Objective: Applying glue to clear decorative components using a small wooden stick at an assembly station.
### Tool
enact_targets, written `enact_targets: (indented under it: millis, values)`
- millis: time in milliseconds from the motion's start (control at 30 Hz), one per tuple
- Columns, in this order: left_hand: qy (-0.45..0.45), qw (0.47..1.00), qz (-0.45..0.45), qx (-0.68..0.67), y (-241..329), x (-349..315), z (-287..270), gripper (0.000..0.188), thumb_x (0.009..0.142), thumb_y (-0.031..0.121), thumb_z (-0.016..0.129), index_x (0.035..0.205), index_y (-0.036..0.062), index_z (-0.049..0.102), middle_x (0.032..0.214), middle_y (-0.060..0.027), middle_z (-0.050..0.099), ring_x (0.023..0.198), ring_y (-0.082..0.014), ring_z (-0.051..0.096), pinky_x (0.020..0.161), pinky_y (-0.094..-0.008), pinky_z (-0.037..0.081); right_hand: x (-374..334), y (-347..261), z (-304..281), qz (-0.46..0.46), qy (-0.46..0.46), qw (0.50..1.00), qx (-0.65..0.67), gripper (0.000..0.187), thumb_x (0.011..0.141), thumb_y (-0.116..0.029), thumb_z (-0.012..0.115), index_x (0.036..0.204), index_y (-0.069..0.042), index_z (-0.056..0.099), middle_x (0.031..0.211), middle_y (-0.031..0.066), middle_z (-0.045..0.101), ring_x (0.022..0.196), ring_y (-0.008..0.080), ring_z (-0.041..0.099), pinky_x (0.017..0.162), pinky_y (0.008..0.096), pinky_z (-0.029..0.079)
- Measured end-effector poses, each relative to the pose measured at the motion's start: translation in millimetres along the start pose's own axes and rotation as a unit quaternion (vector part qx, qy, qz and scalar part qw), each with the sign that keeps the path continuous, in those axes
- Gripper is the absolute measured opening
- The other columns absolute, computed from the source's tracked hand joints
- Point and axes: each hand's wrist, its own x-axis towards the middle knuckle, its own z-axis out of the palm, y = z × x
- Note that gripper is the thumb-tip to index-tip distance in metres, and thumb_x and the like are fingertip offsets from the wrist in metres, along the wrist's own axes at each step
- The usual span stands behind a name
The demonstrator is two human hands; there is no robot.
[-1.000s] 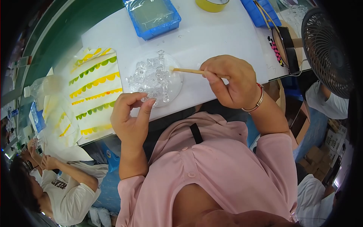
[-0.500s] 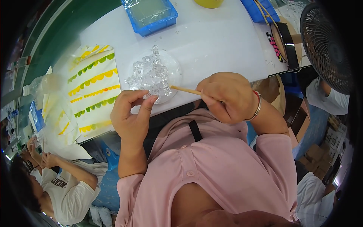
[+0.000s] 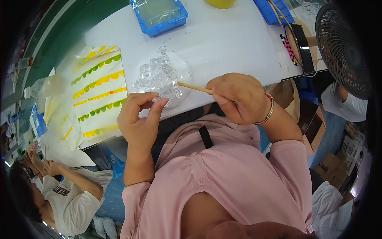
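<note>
A clear, many-pieced plastic assembly (image 3: 157, 75) sits near the table's front edge, over a round transparent disc (image 3: 185, 69). My left hand (image 3: 137, 119) pinches its near edge between thumb and fingertips. From the right, my right hand (image 3: 242, 97) grips a thin wooden stick (image 3: 195, 87). The stick's tip meets the right side of the clear assembly, by an upright row of bead-like pieces. What the tip is made of is too small to tell.
On the white table (image 3: 230, 44) stand a blue tray (image 3: 165, 27) and a yellow container (image 3: 221, 3). Patterned paper (image 3: 99, 89) lies left. Another blue bin (image 3: 274, 14), a pink-and-black bead string (image 3: 288, 48) and a fan (image 3: 346, 51) are right. A co-worker (image 3: 71, 199) sits at left.
My right hand has moved slightly up and left, bringing the stick's tip against the clear assembly. My left hand keeps its pinch in nearly the same spot.
</note>
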Motion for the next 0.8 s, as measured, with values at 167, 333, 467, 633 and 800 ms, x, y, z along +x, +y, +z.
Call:
enact_targets:
  millis: [167, 333, 467, 633, 800]
  values:
    - [-0.002, 1.000, -0.008, -0.005, 1.8, -0.1, -0.2, 0.021, 0.072, 0.005, 0.081, 0.086, 0.0014, 0.066, 0.080, -0.0072, 0.065, 0.066, -0.0137, 0.063, 0.061, -0.0232, 0.049, -2.6, -1.1, -4.0, -0.003, -0.006, 1.000, 0.008, 0.013, 0.083, 0.004, 0.059, 0.093, -0.001, 0.053, 0.084, 0.0157, 0.067, 0.061, 0.0254, 0.062, 0.055, 0.0311, 0.050]
    - [-0.004, 1.000, 0.026, -0.006, 2.3, 1.7, -1.3, 0.021, 0.071, 0.001, 0.081, 0.087, 0.0010, 0.068, 0.080, -0.0082, 0.066, 0.067, -0.0143, 0.062, 0.062, -0.0240, 0.050, 3.8, -7.8, -4.2, -0.024, -0.042, 0.999, -0.006, 0.013, 0.083, 0.003, 0.059, 0.093, -0.001, 0.052, 0.082, 0.0177, 0.066, 0.063, 0.0272, 0.063, 0.055, 0.0321, 0.051]
    - [-0.007, 0.999, 0.034, -0.006, 1.8, 1.7, -1.9, 0.020, 0.071, 0.001, 0.081, 0.087, 0.0005, 0.068, 0.081, -0.0085, 0.066, 0.067, -0.0142, 0.062, 0.062, -0.0241, 0.051, -6.3, -5.4, -13.3, -0.006, -0.036, 0.999, 0.012, 0.012, 0.083, 0.004, 0.057, 0.094, 0.000, 0.053, 0.082, 0.0181, 0.066, 0.064, 0.0274, 0.064, 0.056, 0.0325, 0.051]
    - [-0.003, 1.000, 0.019, -0.017, 0.5, 1.5, 0.0, 0.020, 0.072, 0.001, 0.081, 0.087, 0.0000, 0.068, 0.081, -0.0085, 0.066, 0.069, -0.0139, 0.063, 0.062, -0.0238, 0.051, -1.3, 7.7, -13.6, 0.015, 0.042, 0.997, -0.066, 0.013, 0.084, 0.007, 0.055, 0.095, 0.000, 0.053, 0.082, 0.0182, 0.066, 0.069, 0.0276, 0.067, 0.057, 0.0335, 0.052]
    - [-0.006, 1.000, 0.025, -0.012, 7.0, 3.1, 1.2, 0.020, 0.071, 0.001, 0.081, 0.086, -0.0004, 0.067, 0.080, -0.0091, 0.066, 0.067, -0.0143, 0.063, 0.061, -0.0240, 0.052, -6.6, 3.9, -12.4, -0.005, 0.000, 0.998, -0.060, 0.014, 0.082, 0.007, 0.055, 0.093, -0.001, 0.052, 0.083, 0.0176, 0.067, 0.068, 0.0281, 0.066, 0.057, 0.0335, 0.052]
